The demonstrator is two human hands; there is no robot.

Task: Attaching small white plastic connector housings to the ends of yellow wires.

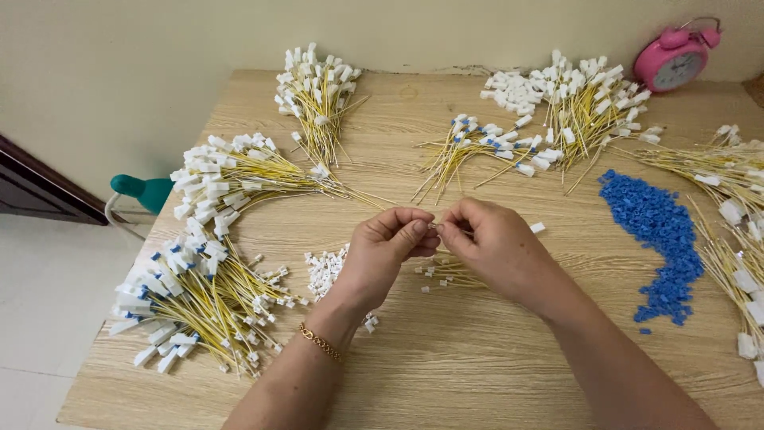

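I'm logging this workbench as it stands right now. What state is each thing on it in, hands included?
left hand: fingertips pinched shut on a small piece, too small to tell.
right hand: fingertips pinched, meeting the left hand's.
yellow wire bundles: lying fanned out in heaps, white connectors fitted.
blue clips: loose, spread in a curved pile.
small white connectors: loose heap beside the left hand.
pink alarm clock: upright at the table's far corner.

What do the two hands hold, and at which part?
The left hand and right hand pinch one small piece between their fingertips; which part cannot be told.
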